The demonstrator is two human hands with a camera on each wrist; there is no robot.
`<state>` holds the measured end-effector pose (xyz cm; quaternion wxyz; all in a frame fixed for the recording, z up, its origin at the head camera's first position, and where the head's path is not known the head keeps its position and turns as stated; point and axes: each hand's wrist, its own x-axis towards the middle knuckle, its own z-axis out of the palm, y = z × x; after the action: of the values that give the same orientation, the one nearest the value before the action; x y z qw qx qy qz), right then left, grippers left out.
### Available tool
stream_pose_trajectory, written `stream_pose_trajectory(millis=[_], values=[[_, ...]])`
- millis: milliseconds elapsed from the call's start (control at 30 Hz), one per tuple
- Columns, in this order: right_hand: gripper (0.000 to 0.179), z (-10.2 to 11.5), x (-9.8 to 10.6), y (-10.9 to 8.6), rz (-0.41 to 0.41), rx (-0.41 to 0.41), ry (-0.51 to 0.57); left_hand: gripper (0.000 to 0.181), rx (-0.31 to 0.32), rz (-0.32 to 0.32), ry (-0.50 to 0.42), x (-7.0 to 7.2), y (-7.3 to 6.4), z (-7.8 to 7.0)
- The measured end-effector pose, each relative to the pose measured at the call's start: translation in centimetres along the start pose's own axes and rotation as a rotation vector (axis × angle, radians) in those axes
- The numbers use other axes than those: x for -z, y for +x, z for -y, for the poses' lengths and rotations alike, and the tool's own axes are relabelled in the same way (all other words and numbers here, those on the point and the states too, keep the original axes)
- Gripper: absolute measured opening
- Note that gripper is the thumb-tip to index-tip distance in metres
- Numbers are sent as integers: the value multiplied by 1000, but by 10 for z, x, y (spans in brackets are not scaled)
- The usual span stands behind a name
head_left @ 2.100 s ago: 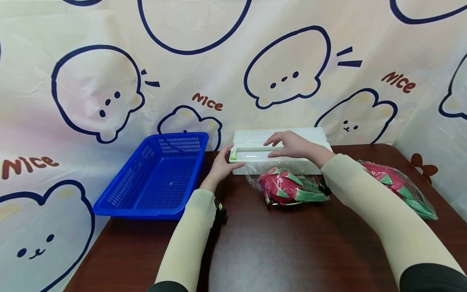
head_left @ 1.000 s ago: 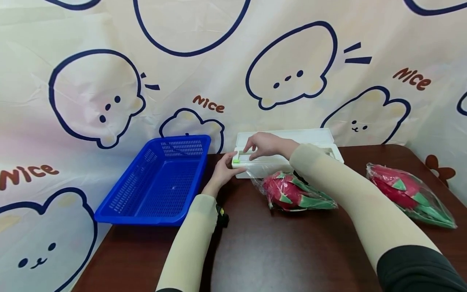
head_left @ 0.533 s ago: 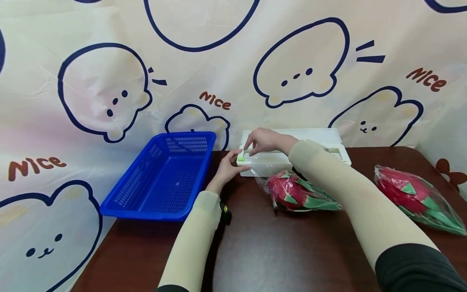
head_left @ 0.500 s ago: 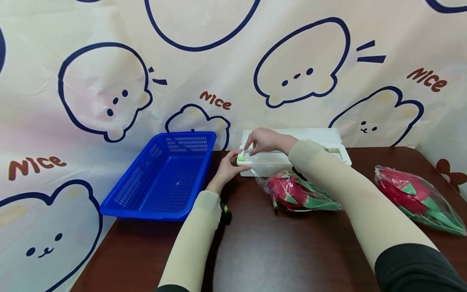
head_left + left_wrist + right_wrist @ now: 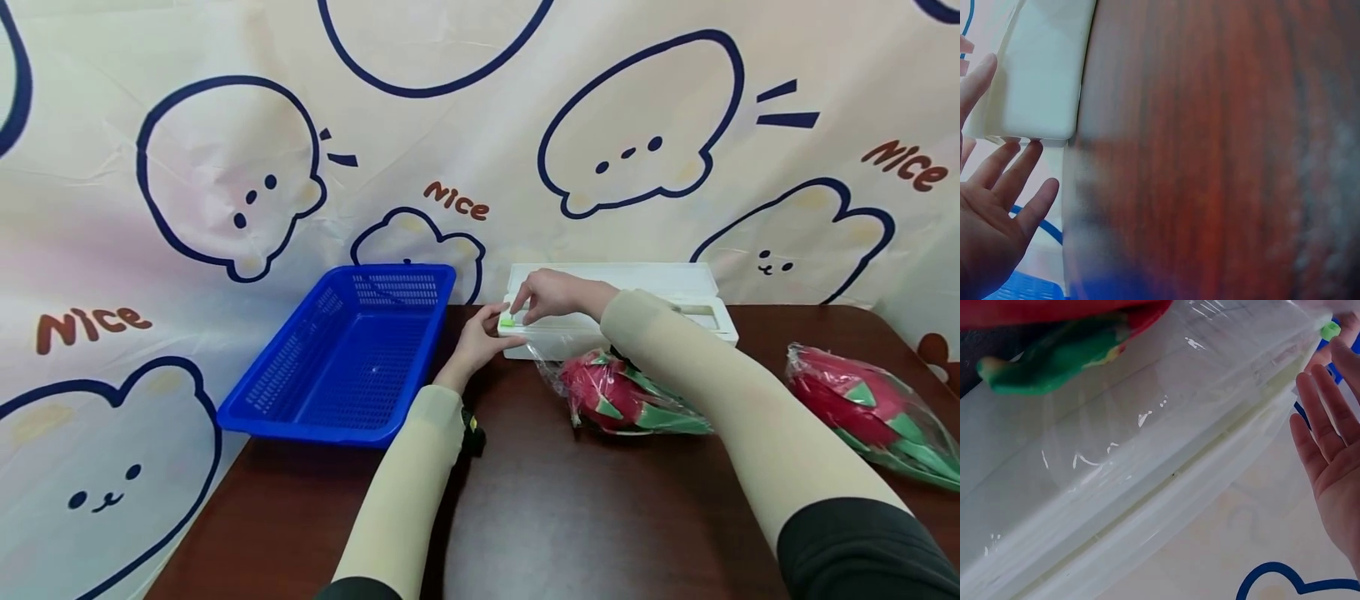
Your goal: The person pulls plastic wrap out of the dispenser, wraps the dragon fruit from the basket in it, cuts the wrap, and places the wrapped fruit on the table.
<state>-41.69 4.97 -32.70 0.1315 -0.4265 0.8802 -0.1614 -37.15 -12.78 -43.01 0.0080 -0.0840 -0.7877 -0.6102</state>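
Observation:
A long white cling film dispenser (image 5: pixel 558 343) lies at the back of the table with its lid raised. My left hand (image 5: pixel 474 343) holds its left end, thumb across the front face; in the left wrist view several fingers (image 5: pixel 1019 165) touch the end. Over the same end, my right hand (image 5: pixel 553 296) reaches down with bent index finger and thumb apart, beside a green slider (image 5: pixel 507 321). The right wrist view shows its other fingers (image 5: pixel 1322 406) extended. Clear film (image 5: pixel 1147 419) hangs over the front, near a plastic-wrapped dragon fruit (image 5: pixel 611 392).
A blue perforated basket (image 5: pixel 307 429) stands to the left. Another wrapped dragon fruit (image 5: pixel 862 400) lies at the right. The dark wooden table (image 5: pixel 562 517) reaches back to a printed cloth (image 5: pixel 420 142) behind the dispenser.
My right hand has moved left along the dispenser, from near its middle to the green slider's end. My left hand stays at that end. The head view has shifted slightly.

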Motion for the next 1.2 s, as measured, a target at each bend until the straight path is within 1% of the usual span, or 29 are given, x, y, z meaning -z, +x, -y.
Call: stream_pose_trajectory(millis=[167, 333, 467, 633, 767, 933, 1033, 1067, 1200], values=[[25, 1, -3, 4, 6, 19, 25, 63, 0, -1, 9, 0, 1, 1], [22, 3, -5, 6, -11, 44, 9, 59, -13, 2, 6, -1, 1, 1], [21, 6, -5, 9, 11, 63, 5, 58, -11, 5, -2, 0, 1, 1], [20, 8, -6, 11, 37, 91, -11, 60, -14, 6, -9, 0, 1, 0], [16, 5, -8, 10, 15, 117, -27, 63, -7, 22, -19, 1, 1, 0], [15, 1, -10, 7, -2, 135, 17, 66, 12, 20, 8, 3, 0, -1], [14, -1, -10, 5, -2, 133, 48, 65, 9, 23, 4, 3, 0, 0], [14, -2, -9, 4, -4, 132, 53, 64, -1, 19, 9, 3, -1, 0], [14, -5, -9, 0, -7, 120, 57, 64, 3, -1, 11, 2, -1, -1]])
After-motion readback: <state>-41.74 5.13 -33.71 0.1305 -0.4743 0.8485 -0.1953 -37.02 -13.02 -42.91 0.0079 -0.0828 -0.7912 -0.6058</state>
